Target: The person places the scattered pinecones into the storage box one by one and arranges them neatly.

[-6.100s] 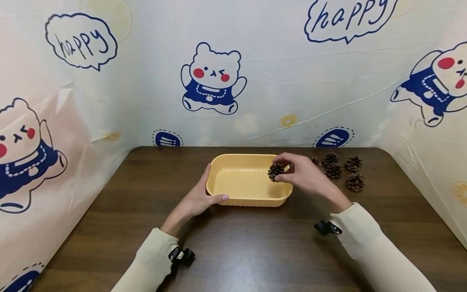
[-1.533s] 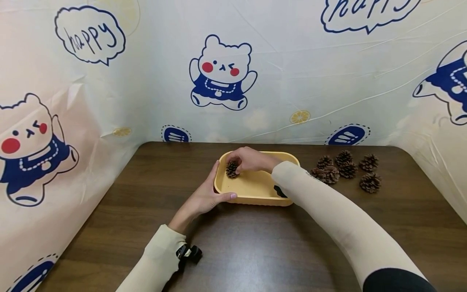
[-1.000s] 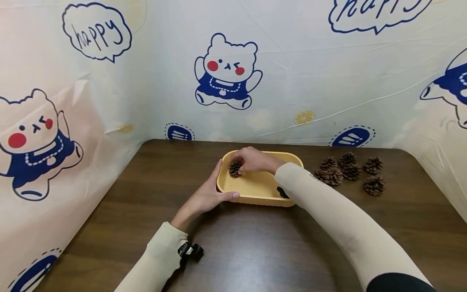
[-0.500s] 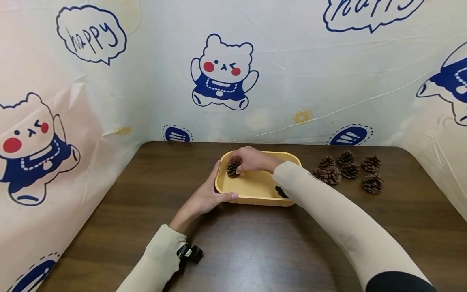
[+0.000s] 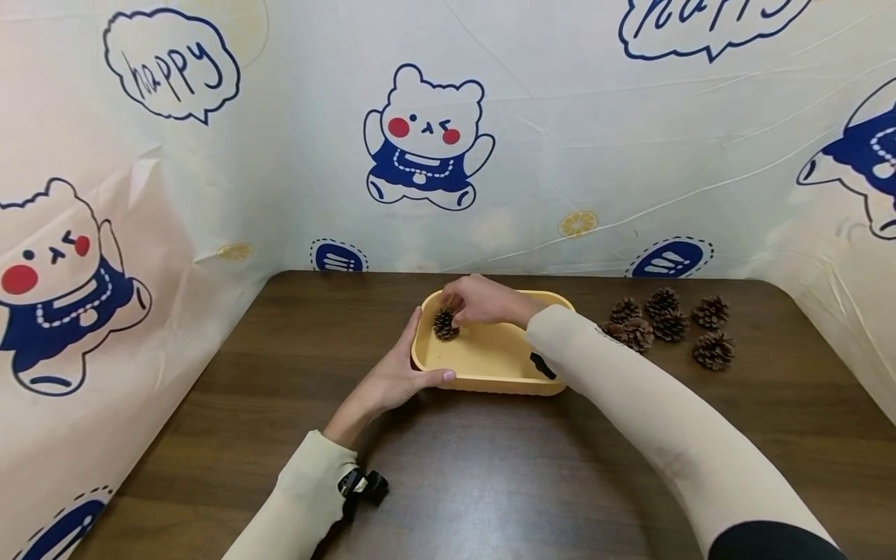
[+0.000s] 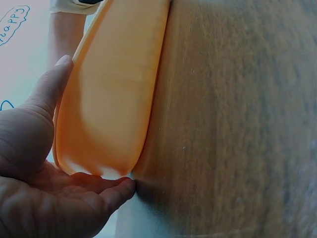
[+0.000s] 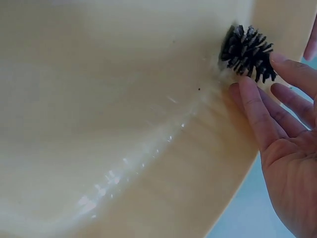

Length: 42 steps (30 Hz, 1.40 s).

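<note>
A yellow plastic tray (image 5: 497,384) with rounded corners stands on the table. My left hand (image 5: 400,376) grips its left end, the thumb over the near rim; in the left wrist view the fingers curve round the end wall. A brown pine cone (image 5: 445,325) sits inside, in the far left corner. My right hand (image 5: 483,299) reaches over the tray to it. In the right wrist view the fingertips lie spread right beside the pine cone (image 7: 247,53), with the thumb loosely at its edge and the fingers not closed round it.
Several more pine cones (image 5: 668,325) lie in a loose group on the table to the right of the tray, some partly behind the right sleeve (image 5: 630,381). The brown wooden table (image 5: 455,467) meets a printed cloth backdrop (image 5: 532,140) at the back and sides.
The right hand carried the pine cone from the tray's right end to its far left corner. Just now the hand has risen slightly and its fingers have loosened. The left hand keeps its grip.
</note>
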Each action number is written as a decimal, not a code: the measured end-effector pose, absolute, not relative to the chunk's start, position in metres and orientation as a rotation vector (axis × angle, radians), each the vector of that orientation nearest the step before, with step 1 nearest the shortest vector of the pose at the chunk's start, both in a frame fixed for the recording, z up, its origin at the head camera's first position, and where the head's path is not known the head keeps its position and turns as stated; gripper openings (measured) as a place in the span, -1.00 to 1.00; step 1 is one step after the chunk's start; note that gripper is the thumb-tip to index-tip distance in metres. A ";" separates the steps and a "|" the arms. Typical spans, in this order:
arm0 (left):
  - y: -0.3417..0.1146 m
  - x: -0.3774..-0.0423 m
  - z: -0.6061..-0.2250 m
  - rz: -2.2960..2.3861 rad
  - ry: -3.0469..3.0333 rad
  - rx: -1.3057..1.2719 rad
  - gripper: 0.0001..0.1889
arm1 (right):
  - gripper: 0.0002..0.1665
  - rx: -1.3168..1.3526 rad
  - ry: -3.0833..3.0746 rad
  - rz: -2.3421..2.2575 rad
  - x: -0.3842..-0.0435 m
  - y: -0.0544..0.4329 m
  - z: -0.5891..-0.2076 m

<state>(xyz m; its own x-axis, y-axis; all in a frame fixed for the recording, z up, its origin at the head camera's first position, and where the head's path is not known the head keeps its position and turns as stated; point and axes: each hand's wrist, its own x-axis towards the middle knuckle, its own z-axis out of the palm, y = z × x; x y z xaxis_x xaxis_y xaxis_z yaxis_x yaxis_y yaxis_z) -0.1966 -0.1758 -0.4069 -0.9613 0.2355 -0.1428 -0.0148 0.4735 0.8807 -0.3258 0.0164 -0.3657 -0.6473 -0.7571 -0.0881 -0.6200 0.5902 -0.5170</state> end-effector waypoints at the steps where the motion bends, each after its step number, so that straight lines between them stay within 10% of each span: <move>1: -0.175 -0.197 -0.407 1.480 2.481 0.189 0.34 | -0.52 -1.123 2.527 -0.648 -0.326 0.017 -0.364; 42: -0.177 -0.197 -0.409 1.469 2.503 0.196 0.36 | -0.63 -1.136 2.608 -0.944 -0.285 0.091 -0.308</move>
